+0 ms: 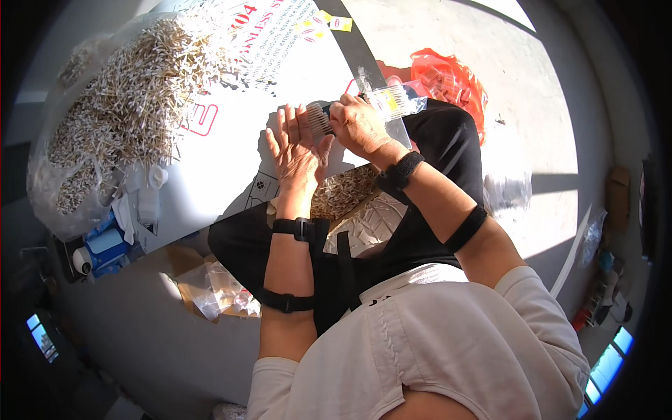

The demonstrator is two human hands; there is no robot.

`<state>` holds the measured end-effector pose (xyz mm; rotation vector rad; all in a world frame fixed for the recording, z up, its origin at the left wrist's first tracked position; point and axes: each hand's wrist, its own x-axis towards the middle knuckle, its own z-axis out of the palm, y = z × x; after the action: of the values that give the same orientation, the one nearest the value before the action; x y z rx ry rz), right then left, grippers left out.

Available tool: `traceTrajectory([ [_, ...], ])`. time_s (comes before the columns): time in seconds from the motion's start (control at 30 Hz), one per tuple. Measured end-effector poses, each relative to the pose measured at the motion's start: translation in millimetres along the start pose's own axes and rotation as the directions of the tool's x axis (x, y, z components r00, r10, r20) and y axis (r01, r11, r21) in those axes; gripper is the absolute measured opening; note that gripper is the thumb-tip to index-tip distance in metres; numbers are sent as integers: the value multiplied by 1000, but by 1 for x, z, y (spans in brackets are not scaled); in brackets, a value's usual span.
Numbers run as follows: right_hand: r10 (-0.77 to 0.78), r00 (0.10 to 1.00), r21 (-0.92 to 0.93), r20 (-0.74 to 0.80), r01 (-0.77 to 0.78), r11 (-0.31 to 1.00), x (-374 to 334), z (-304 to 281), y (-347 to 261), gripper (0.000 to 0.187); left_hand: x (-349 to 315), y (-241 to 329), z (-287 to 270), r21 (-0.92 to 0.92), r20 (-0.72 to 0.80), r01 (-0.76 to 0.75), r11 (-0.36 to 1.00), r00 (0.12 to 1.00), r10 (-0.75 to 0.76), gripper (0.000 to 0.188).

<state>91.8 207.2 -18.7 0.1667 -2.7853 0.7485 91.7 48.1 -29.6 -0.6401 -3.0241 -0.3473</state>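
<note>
Over the right end of the white board (210,171), we hold our left hand (299,148) open, its fingers stretched straight with slim gaps and its thumb set apart. A ribbed, see-through piece (318,120), shaped like a row of thin sticks, lies against those fingers. Our right hand (358,124) has its fingers curled in, the tips pinching the piece's edge; its far fingertips are hidden, so we cannot tell how they sit.

At the board's right corner we see a clear, ridged pack (392,101) with a yellow label, and beyond that corner a crinkled, glossy red bag (451,84). On the board's left side, a filmy clear bag (52,175) slumps around a bristling heap of slender, white-tipped swabs (143,91). Below the board's near edge lie more tan sticks (344,194), beside wrinkled, shiny plastic film (371,220)
</note>
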Motion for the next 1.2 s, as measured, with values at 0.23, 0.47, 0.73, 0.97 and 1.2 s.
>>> traceTrajectory([
  [0.23, 260, 965, 696, 48, -219, 684, 1, -2, 2, 34, -1, 0, 0, 19, 8, -4, 1000, 1000, 4, 80],
  [0.47, 338, 938, 947, 71, -171, 274, 0, 29, -26, 44, 1, 2, 0, -4, 0, 17, 1000, 1000, -17, 79],
  [0.73, -45, 999, 398, 17, 35, 917, 3, 5, -5, 53, -3, -1, 0, 1, -19, 9, 1000, 1000, -9, 81],
  [0.97, -343, 921, 111, 188, 327, 939, 10, -16, 8, 61, -2, 4, -9, -1, 14, -10, 1000, 1000, 10, 86],
  [1.2, -385, 919, 47, 87, 383, 923, -5, -13, 13, 53, -4, 15, -9, 35, 24, 12, 999, 1000, -13, 85],
])
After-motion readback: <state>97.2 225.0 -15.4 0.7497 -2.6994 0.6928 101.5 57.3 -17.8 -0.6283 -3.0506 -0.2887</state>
